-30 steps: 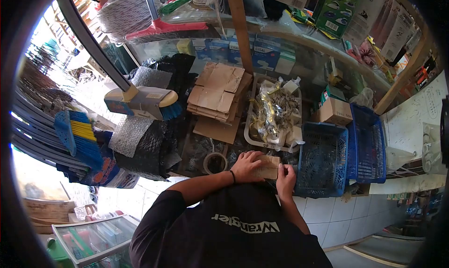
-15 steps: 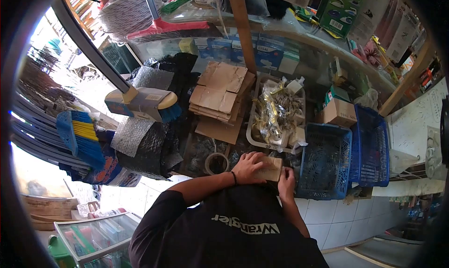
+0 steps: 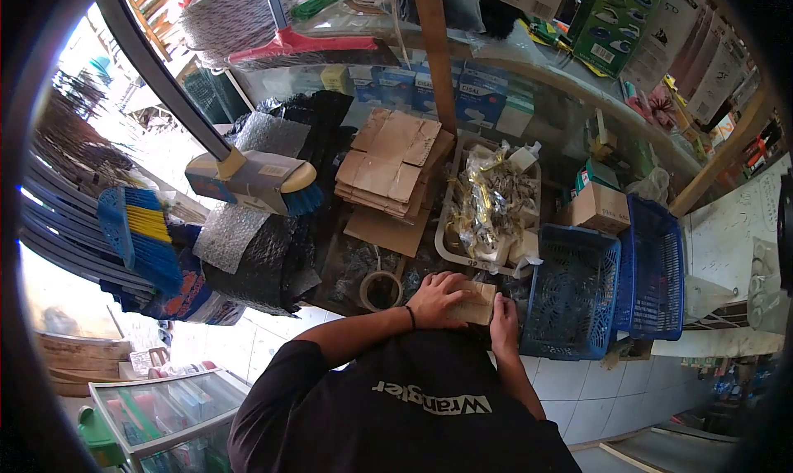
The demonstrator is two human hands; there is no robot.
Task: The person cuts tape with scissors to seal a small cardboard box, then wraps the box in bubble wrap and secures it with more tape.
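Note:
A small brown cardboard box (image 3: 477, 303) is held close in front of my body at the counter's near edge. My left hand (image 3: 438, 299) lies over its left part, fingers bent across the top. Against the right end rests my right hand (image 3: 504, 323), thumb up along the side and fingers partly hidden. Just left of my left hand is a roll of tape (image 3: 381, 290). Beyond the box stands a white tray (image 3: 451, 243) heaped with small plastic-wrapped metal parts and little white boxes.
Flattened cardboard (image 3: 382, 171) is stacked behind the tape. Black bubble wrap (image 3: 252, 258) and a blue-bristled broom head (image 3: 256, 180) lie left. At right are a blue-grey basket (image 3: 570, 341), a darker blue basket (image 3: 652, 328) and a brown carton (image 3: 596, 207). A wooden post (image 3: 435, 52) rises behind.
My right hand has straightened along the box's right end, its thumb now pointing up. The left hand stays over the box. The camera view has shifted slightly.

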